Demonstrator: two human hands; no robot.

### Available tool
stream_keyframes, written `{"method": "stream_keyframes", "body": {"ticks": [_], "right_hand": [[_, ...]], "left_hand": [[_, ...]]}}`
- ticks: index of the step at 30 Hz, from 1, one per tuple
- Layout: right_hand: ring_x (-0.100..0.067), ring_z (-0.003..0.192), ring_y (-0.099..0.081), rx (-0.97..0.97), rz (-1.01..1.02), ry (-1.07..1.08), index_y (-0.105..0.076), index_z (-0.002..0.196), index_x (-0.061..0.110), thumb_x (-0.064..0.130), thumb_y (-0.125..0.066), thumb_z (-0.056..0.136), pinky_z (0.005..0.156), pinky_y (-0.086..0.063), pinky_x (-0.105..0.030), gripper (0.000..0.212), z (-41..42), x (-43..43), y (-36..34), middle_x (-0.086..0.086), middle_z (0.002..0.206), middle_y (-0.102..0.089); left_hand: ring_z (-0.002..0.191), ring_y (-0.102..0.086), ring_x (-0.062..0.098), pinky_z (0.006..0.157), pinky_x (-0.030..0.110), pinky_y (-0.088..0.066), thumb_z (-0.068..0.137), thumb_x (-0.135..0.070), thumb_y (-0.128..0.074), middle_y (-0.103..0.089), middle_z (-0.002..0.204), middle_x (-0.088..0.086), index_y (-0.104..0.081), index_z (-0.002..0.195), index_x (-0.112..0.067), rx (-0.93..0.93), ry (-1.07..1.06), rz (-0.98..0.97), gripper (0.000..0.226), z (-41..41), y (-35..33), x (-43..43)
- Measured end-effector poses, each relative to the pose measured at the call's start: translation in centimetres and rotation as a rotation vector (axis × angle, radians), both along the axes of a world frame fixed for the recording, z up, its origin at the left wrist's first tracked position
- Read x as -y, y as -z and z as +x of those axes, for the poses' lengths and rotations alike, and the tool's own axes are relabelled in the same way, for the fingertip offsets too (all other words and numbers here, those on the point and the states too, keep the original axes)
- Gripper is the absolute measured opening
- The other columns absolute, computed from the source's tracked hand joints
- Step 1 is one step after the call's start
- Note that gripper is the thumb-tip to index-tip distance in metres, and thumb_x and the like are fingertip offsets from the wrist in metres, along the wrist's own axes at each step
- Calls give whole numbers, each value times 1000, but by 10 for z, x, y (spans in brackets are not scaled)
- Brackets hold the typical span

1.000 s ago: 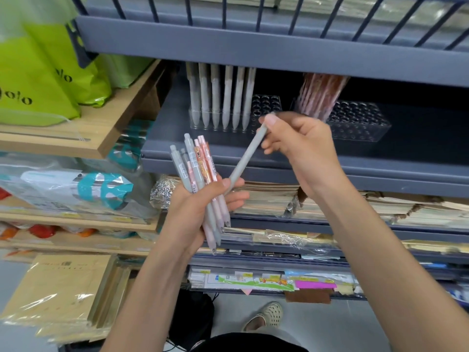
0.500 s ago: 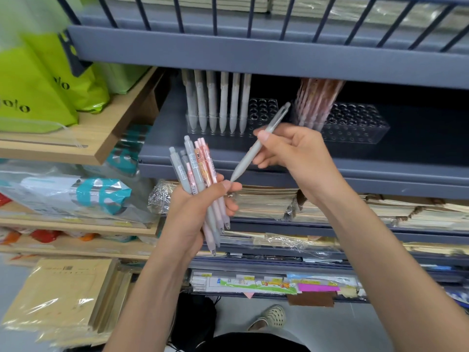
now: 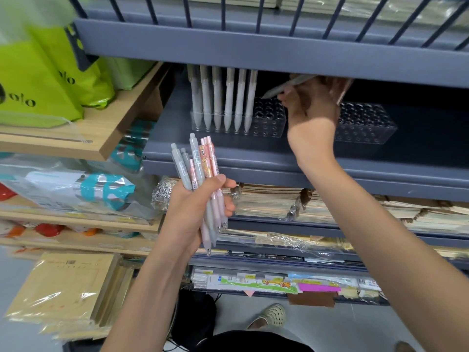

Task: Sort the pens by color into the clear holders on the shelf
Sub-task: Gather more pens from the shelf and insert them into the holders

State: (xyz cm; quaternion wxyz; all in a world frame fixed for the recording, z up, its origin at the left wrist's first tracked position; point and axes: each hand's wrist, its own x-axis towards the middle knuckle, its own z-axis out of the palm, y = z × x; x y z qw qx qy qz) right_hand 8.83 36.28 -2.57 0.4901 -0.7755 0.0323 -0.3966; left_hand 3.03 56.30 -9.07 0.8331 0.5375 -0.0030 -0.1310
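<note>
Green bags [image 3: 38, 80] stand on a wooden shelf [image 3: 109, 138] at the left. Under it lie packages with teal print [image 3: 76, 189]. Packs of brown envelopes [image 3: 66, 288] lean at the bottom left. A beige shoe [image 3: 272, 316] is on the floor [image 3: 330, 326].

L grip [image 3: 198, 203] chest-high, fingers curled tight, R grip [image 3: 312, 104] up & fwd, arm extended, fingertips pinched

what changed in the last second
The right hand lifted the grey pen away from the bundle, up into the shelf toward the left clear holder, still pinching it. The left hand keeps gripping the bundle; the six standing pens are unchanged.
</note>
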Motion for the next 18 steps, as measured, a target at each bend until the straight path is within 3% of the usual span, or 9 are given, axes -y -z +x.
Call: {"method": "stream_keyframes", "body": {"ticks": [2,3,7,11,14,18], "right_hand": [[-4,78,-62,-60,-170,68,-54,81,32,14,-52,98,86,-44,-11,25,11,1,0,18,80,-65],[-10,81,-63,-106,-241,103,-58,84,28,18,-51,98,87,-41,-12,19,18,4,0,10,84,-68],[-33,93,-65,-267,-373,117,-62,113,8,21,-46,101,86,-49,-41,24,37,8,-4,-15,100,-70],[-35,107,-59,-341,-500,128,-56,123,2,17,-43,100,88,-42,-34,30,50,6,-12,-21,117,-63],[-29,95,-58,-427,-457,82,-54,118,0,14,-43,99,74,-34,-25,27,59,5,-17,-17,104,-60],[-22,74,-50,-463,-396,44,-55,107,4,13,-46,95,65,-30,-24,17,63,5,-19,-7,84,-50]], "left_hand": [[51,-63,21,52,29,-54,84,-17,-76,-75,89,12,-66,103,-14,4,8,-1,21,0,-1,-2],[52,-63,21,53,29,-54,81,-19,-78,-75,88,11,-71,97,-17,8,9,-3,17,0,-1,-4],[53,-64,20,53,29,-54,79,-22,-80,-75,84,10,-79,78,-24,18,13,3,2,0,-3,-7],[52,-63,20,52,29,-54,79,-23,-80,-74,83,10,-78,81,-19,16,-10,18,5,-1,-3,-7],[52,-63,19,52,28,-53,82,-25,-77,-74,81,9,-70,97,-8,11,-27,23,24,-2,-2,-7],[52,-64,18,51,27,-53,87,-27,-73,-75,83,9,-64,113,-2,2,-28,54,37,-1,-2,-8]]}}
